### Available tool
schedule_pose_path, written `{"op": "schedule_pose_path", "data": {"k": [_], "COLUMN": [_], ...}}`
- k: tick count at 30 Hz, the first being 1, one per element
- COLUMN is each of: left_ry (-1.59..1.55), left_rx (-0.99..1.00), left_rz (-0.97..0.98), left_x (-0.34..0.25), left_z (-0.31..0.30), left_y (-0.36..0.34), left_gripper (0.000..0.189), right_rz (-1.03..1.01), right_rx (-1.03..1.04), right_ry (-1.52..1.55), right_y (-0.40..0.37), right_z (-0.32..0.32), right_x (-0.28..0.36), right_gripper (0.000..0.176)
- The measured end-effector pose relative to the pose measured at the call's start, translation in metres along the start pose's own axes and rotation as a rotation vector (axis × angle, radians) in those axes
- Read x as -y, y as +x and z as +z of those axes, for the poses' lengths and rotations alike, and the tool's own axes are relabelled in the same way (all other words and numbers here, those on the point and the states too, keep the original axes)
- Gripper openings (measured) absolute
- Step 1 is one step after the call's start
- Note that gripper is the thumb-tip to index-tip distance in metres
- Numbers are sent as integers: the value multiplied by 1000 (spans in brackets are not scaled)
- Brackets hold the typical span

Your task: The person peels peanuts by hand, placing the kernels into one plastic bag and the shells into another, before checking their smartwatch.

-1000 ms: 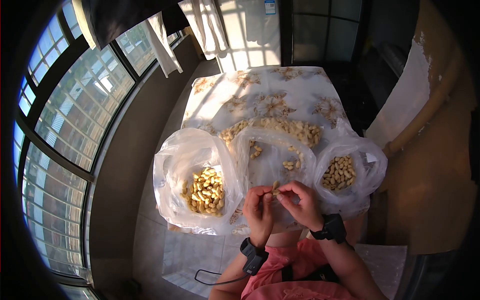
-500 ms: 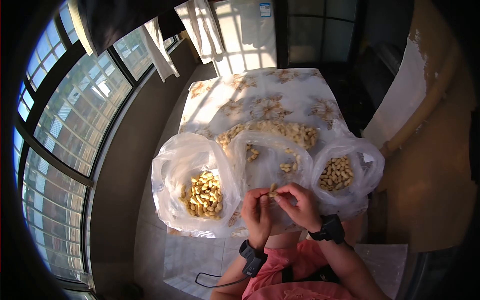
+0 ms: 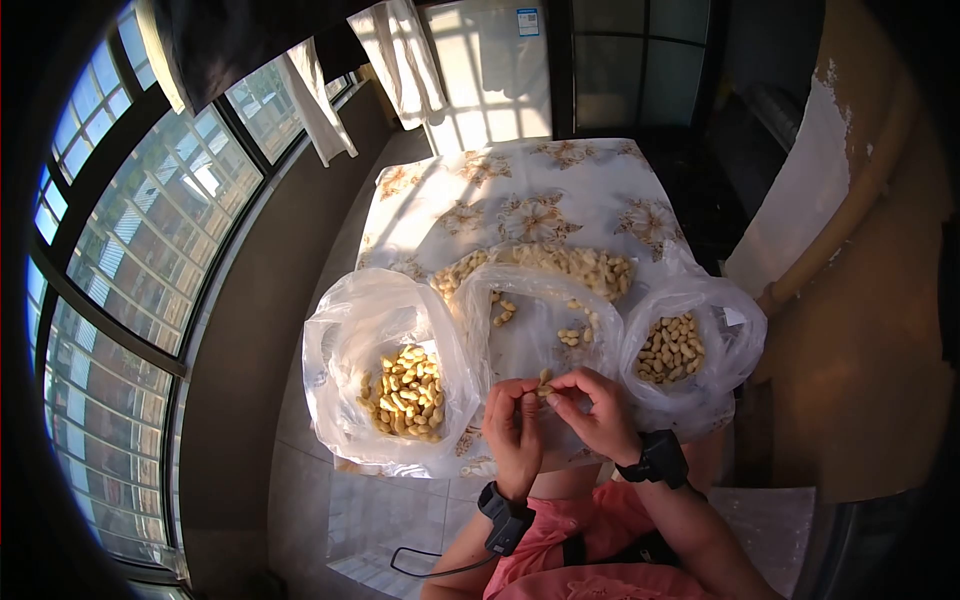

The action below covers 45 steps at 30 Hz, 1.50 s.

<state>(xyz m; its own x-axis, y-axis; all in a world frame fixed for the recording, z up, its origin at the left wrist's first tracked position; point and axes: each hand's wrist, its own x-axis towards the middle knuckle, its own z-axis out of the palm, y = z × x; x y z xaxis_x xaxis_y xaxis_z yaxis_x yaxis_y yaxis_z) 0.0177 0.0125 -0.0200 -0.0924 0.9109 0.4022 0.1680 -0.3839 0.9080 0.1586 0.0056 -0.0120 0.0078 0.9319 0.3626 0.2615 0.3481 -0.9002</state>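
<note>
Between my two hands, at the near side of the table, is a peanut (image 3: 544,379) in its shell. My left hand (image 3: 512,420) pinches it from the left with thumb and forefinger. From the right, the fingertips of my right hand (image 3: 594,410) close on the same peanut. To the left stands an open clear plastic bag (image 3: 335,350) with many unshelled peanuts (image 3: 408,390) in it. Another open bag (image 3: 735,345) on the right holds more peanuts (image 3: 671,348). Just beyond my fingers, a third bag (image 3: 540,280) stands open with several loose peanuts inside.
A heap of peanuts (image 3: 570,262) lies behind the middle bag. Beneath everything is a table with a flowered cloth (image 3: 500,180). Windows (image 3: 160,220) run along the left, and a worn brown panel (image 3: 850,350) stands at the right. A cable (image 3: 440,572) hangs by my left wrist.
Both hands stay almost in place, still pinching the peanut. Only a slight shift of the view and small finger movement show.
</note>
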Motion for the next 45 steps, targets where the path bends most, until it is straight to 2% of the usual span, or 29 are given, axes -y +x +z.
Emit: {"op": "schedule_pose_path", "data": {"k": [9,45], "left_ry": [-64,-120], "left_rx": [-7,-20], "left_rz": [-20,-122], "left_x": [1,7], "left_z": [1,1], "left_y": [-1,-7], "left_gripper": [16,9], "right_rz": [6,25], "right_rx": [-4,-21], "right_ry": [0,4], "right_y": [0,0], "right_z": [0,1], "right_x": [-1,0], "right_gripper": [15,14]}}
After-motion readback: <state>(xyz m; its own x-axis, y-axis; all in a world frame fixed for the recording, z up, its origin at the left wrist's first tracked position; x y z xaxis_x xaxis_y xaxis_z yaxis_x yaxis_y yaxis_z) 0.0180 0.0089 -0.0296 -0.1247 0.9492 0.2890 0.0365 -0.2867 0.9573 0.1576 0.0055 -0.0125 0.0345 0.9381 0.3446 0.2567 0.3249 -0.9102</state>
